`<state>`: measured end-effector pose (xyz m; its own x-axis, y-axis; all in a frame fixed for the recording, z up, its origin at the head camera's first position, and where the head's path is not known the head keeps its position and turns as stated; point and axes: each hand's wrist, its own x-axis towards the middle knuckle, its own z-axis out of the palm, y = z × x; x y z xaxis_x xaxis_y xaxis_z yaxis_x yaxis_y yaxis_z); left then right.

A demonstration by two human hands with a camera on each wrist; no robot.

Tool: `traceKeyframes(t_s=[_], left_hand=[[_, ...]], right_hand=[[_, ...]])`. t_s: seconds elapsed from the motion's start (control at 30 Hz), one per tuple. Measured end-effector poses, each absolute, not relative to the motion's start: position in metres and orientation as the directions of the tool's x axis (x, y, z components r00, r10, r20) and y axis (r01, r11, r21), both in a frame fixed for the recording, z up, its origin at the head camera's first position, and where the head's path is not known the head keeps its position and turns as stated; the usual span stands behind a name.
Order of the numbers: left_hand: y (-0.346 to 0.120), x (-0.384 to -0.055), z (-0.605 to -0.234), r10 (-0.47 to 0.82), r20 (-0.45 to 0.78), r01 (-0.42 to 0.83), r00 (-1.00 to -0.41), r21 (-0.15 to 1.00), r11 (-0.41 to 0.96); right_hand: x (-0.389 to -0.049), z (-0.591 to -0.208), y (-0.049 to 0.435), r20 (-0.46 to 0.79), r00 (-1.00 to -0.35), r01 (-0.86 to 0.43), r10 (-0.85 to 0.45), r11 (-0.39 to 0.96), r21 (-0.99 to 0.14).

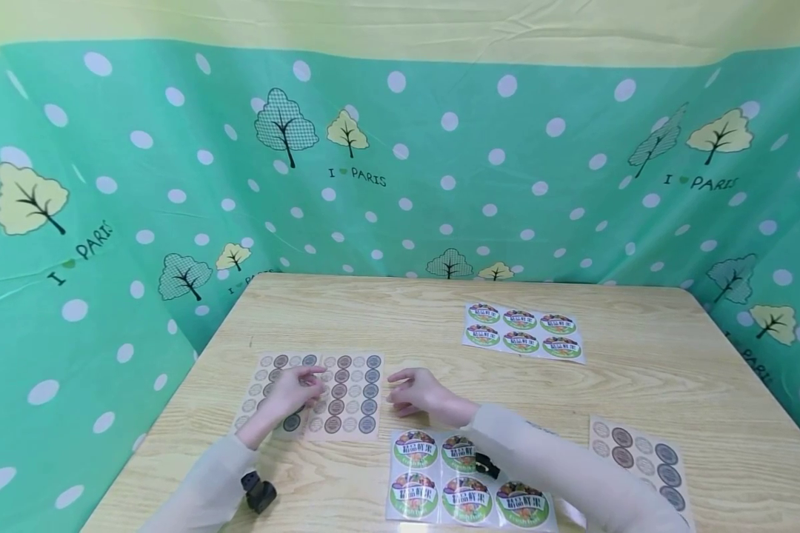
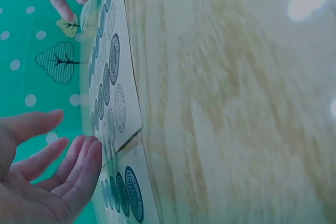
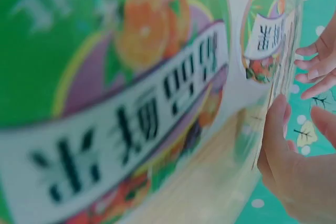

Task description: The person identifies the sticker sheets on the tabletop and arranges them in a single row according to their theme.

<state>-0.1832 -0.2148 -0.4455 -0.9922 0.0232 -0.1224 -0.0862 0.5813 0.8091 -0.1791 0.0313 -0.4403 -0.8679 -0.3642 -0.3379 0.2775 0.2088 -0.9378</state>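
Two sheets of round brown and grey stickers lie side by side at the left of the table: a left sheet [image 1: 256, 391] and a right sheet [image 1: 352, 407]. Over their meeting edges hovers my left hand [image 1: 290, 394], thumb apart from loosely bent fingers [image 2: 86, 174], nothing held. Just past the right sheet's right edge is my right hand [image 1: 421, 392], its fingers relaxed and holding nothing. Below that hand lies a sheet of oval fruit labels [image 1: 467, 500], partly hidden by the right sleeve; it looms large in the right wrist view.
Another fruit label sheet [image 1: 521, 331] lies toward the back of the wooden table [image 1: 640, 355]. At the right front is a further round sticker sheet [image 1: 640, 463], partly covered by the right sleeve [image 1: 560, 466]. A green patterned cloth [image 1: 440, 185] hangs behind the table.
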Motion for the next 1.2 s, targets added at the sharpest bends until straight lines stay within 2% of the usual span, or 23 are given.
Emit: traceKeyframes(t_s=[0.3,0.53,0.73,1.2], left_hand=[[-0.202,-0.187,-0.442,0.133,-0.121,-0.027,-0.984,0.830,0.557],[-0.182,-0.190,-0.435,0.227,-0.087,0.053,-0.970,0.837,0.545],[-0.165,-0.192,-0.434,0.328,-0.059,0.132,-0.943,0.837,0.531],[-0.113,-0.198,-0.428,0.451,-0.055,0.204,-0.891,0.839,0.505]], right_hand=[[-0.177,-0.430,0.052,-0.278,-0.846,0.128,-0.455,0.333,-0.934],[-0.174,-0.425,0.069,-0.289,-0.864,0.126,-0.412,0.379,-0.917],[-0.173,-0.422,0.089,-0.255,-0.870,0.065,-0.422,0.415,-0.908],[-0.161,-0.411,0.148,-0.203,-0.869,-0.030,-0.452,0.457,-0.889]])
